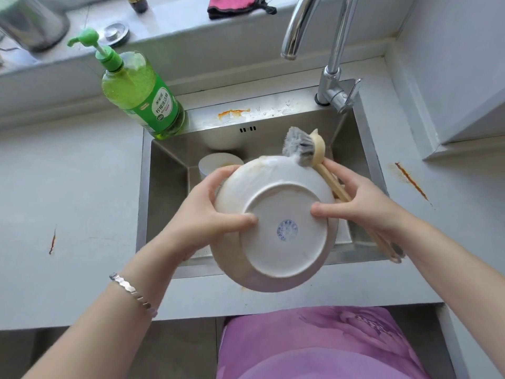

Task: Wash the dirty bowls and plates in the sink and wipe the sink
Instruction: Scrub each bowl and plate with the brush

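Observation:
A white plate (284, 242) is held over the steel sink (164, 170) with its underside toward me, a blue stamp at its centre. My left hand (216, 212) grips its left rim, thumb on the base ring. My right hand (355, 201) holds a wooden dish brush (306, 149) by the handle while its thumb presses the plate's right side. The grey bristles touch the plate's far rim, where brownish residue shows. A white bowl (216, 165) with orange residue sits in the sink behind the plate.
A green dish soap bottle (139, 97) stands at the sink's back left corner. The chrome faucet (328, 50) rises at the back right. Orange stains mark the sink's rear ledge (232, 113) and the countertop (410, 180). A pink cloth (235, 5) lies on the sill.

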{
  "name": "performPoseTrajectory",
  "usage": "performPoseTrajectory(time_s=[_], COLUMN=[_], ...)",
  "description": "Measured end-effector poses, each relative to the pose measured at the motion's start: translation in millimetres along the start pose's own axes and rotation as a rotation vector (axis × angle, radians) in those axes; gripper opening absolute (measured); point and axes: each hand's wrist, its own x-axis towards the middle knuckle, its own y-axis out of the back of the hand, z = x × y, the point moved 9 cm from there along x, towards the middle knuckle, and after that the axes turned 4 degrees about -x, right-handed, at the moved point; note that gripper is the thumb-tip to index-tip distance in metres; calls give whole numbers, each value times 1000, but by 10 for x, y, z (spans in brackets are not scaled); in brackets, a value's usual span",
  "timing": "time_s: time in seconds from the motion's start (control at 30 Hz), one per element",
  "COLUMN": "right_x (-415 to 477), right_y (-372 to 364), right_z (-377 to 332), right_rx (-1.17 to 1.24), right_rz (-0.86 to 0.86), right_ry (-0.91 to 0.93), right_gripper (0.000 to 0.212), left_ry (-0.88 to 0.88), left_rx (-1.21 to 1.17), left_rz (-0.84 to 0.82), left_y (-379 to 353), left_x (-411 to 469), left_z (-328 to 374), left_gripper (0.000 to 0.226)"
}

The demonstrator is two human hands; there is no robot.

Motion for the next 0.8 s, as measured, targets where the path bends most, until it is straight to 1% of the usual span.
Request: performPoseTrajectory(time_s=[0.07, 0.17, 0.23, 0.3, 0.37, 0.4, 0.47, 0.5, 0.53, 0.57, 0.63, 0.67, 0.7, 0.73, 0.77, 0.8], right_x=[3, 6, 2, -31, -128, -182, -302, -346, -341, -292, -130, -90, -99, -146, -228, -298], right_y=[-8, -24, -34, 9, -20, -97, -392, -527, -571, -511, -266, -219, -265, -371, -524, -658], right_z=[-74, -8, 47, 9, -163, -250, -380, -406, -398, -390, -286, -266, -318, -433, -544, -605], right_rx=[-58, -97, -210, -312, -413, -487, -695, -783, -830, -839, -773, -744, -738, -768, -812, -824], right_rz=[-32, 6, 91, 224, 339, 360, 318, 279, 258, 269, 303, 309, 303, 300, 275, 233], right_ry=[25, 7, 4, 39, 157, 232, 374, 413, 409, 362, 197, 156, 172, 248, 335, 385], right_gripper=[73, 73, 68, 53, 37, 35, 36, 39, 41, 40, 36, 36, 36, 38, 41, 43], left_ry=[-30, -67, -73, -72, -64, -50, -22, -18, -19, -22, -43, -54, -58, -55, -52, -52], left_rx=[110, 94, 106, 161, 222, 245, 238, 222, 220, 235, 286, 301, 303, 289, 265, 242], left_rz=[-5, 67, 111, 153, 195, 221, 284, 308, 325, 336, 345, 347, 352, 362, 372, 378], left_y=[-34, -85, -134, -163, -145, -108, 1, 51, 90, 114, 135, 135, 140, 153, 169, 183], left_x=[-44, -137, -174, -196, -207, -201, -181, -171, -168, -171, -190, -202, -203, -198, -193, -187], left_z=[23, 22, -6, -29, -53, -75, -116, -125, -118, -98, -41, -11, 0, -3, -17, -36], left_gripper=[71, 68, 64, 63, 63, 63, 64, 65, 66, 66, 66, 65, 65, 64, 63, 62])
